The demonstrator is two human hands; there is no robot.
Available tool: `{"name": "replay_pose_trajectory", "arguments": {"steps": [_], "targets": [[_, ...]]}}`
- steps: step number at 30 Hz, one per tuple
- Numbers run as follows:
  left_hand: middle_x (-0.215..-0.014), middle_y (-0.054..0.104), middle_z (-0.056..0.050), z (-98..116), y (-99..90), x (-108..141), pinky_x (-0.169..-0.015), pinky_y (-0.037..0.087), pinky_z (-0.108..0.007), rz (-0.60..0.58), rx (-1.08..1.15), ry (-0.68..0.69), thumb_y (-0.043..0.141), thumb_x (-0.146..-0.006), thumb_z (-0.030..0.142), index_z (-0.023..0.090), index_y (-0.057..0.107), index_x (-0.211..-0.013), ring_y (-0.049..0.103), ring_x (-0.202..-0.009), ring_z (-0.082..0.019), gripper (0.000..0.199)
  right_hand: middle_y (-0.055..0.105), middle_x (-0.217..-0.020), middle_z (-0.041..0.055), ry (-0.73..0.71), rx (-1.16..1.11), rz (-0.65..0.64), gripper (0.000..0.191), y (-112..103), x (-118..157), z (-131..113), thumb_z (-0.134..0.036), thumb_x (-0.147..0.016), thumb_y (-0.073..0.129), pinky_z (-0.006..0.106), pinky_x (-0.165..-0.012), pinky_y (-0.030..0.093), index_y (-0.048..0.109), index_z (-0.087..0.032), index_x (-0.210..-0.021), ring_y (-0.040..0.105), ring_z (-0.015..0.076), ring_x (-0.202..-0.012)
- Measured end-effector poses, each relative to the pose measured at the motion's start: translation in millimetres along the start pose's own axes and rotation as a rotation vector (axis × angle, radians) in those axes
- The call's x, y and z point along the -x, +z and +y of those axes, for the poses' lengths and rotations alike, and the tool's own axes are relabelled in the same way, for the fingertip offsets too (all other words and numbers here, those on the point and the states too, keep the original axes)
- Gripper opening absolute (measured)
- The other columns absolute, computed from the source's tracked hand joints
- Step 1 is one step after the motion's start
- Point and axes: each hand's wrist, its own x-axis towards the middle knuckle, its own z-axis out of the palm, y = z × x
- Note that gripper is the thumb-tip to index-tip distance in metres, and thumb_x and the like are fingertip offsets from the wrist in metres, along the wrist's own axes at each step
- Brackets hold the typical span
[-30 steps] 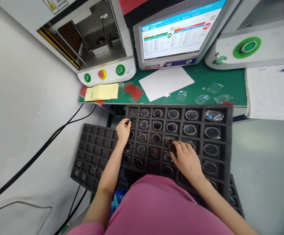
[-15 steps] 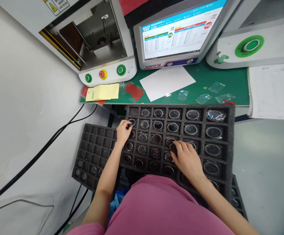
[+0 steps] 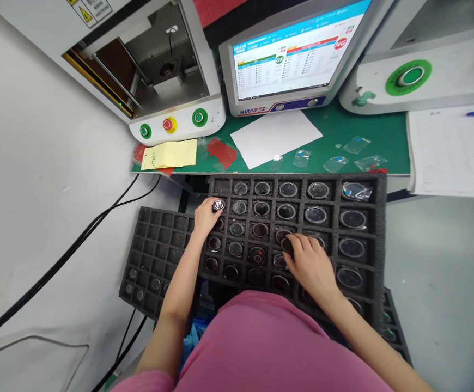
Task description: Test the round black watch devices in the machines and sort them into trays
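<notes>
Your left hand (image 3: 205,219) pinches a small round part (image 3: 218,205) at the fingertips, its pale patterned face turned up, just above the left column of the black foam tray (image 3: 378,218). Your right hand (image 3: 311,265) rests flat on the tray's middle rows, fingertips touching a seated dark disc (image 3: 286,244); whether those fingers close on it cannot be told. Keep the pinch on the part's rim, not its face, and hold it level over one pocket, with the right hand steadying the tray. The neighbouring pockets hold similar round parts close together, so fingers have little room between the foam walls. A second foam tray (image 3: 155,247), mostly unfilled, lies lower left, partly under the first. Beyond, on the green bench mat (image 3: 359,128), lie a white sheet (image 3: 275,136), yellow notes (image 3: 169,153) and small clear bags (image 3: 355,145). Behind stand a monitor (image 3: 290,51) and a machine with green and red buttons (image 3: 171,124).
</notes>
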Motion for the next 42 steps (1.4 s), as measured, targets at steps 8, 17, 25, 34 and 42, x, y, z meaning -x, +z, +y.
{"name": "replay_pose_trajectory", "arguments": {"steps": [8, 17, 25, 34, 42], "targets": [[-0.122, 0.068, -0.006, 8.1, -0.6, 0.1, -0.087, 0.052, -0.033, -0.039, -0.138, -0.067, 0.072, -0.078, 0.018, 0.021, 0.064, -0.118, 0.069, -0.096, -0.023, 0.041, 0.063, -0.108, 0.0182, -0.011, -0.019, 0.015, 0.027, 1.7, 0.4, 0.8, -0.018, -0.088, 0.049, 0.042, -0.079, 0.049, 0.055, -0.011, -0.114, 0.055, 0.0300, -0.093], [-0.114, 0.072, -0.004, 16.9, 0.6, -3.6, -0.089, 0.051, -0.032, -0.045, -0.228, -0.140, 0.073, -0.078, 0.023, 0.023, 0.063, -0.118, 0.067, -0.101, -0.023, 0.041, 0.064, -0.103, 0.0159, -0.036, -0.072, 0.087, 0.027, 8.3, 1.8, 4.6, -0.017, -0.087, 0.051, 0.042, -0.077, 0.048, 0.055, -0.014, -0.114, 0.056, 0.0310, -0.091], [-0.118, 0.069, -0.006, 14.1, 5.1, -5.3, -0.088, 0.051, -0.033, -0.016, -0.191, -0.124, 0.075, -0.075, 0.020, 0.022, 0.064, -0.113, 0.066, -0.101, -0.023, 0.039, 0.066, -0.101, 0.0128, -0.058, -0.201, 0.258, 0.025, 9.2, 7.6, 14.6, -0.033, -0.094, 0.051, 0.041, -0.080, 0.050, 0.053, -0.017, -0.114, 0.061, 0.0275, -0.091], [-0.097, 0.071, -0.004, 17.1, -9.9, 5.6, -0.077, 0.053, -0.030, 0.200, -0.029, -0.142, 0.076, -0.072, 0.021, 0.021, 0.062, -0.105, 0.066, -0.085, -0.019, 0.037, 0.067, -0.103, 0.0129, 0.040, -0.261, 0.425, 0.035, 7.0, 10.3, 24.2, -0.037, -0.091, 0.061, 0.042, -0.080, 0.053, 0.050, -0.018, -0.118, 0.064, 0.0270, -0.094], [-0.107, 0.070, -0.005, -3.3, -46.7, 34.9, -0.068, 0.054, -0.022, 0.379, 0.090, -0.229, 0.069, -0.077, 0.027, 0.019, 0.057, -0.108, 0.066, -0.080, -0.012, 0.034, 0.067, -0.100, 0.0129, 0.065, -0.298, 0.441, 0.036, 6.6, 8.6, 23.8, -0.042, -0.091, 0.061, 0.042, -0.077, 0.055, 0.053, -0.017, -0.115, 0.065, 0.0277, -0.091]]}}
